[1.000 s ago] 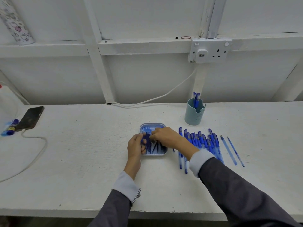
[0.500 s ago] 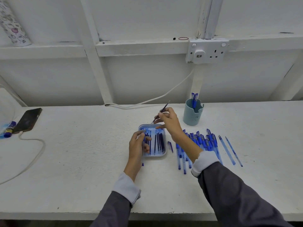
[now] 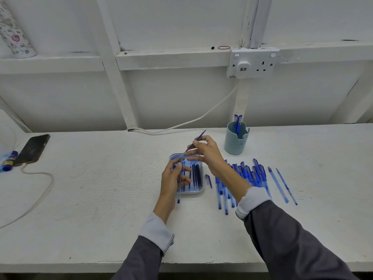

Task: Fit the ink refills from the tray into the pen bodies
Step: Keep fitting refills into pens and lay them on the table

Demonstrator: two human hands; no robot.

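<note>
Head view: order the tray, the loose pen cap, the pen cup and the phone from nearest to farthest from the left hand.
From the left hand, which holds a pen body:
1. tray: directly beneath it.
2. loose pen cap: just right of the tray.
3. pen cup: farther back and right.
4. phone: far off to the left.

A single head-worn wide-angle view looks forward and down, close over the white table [image 3: 105, 199].
</note>
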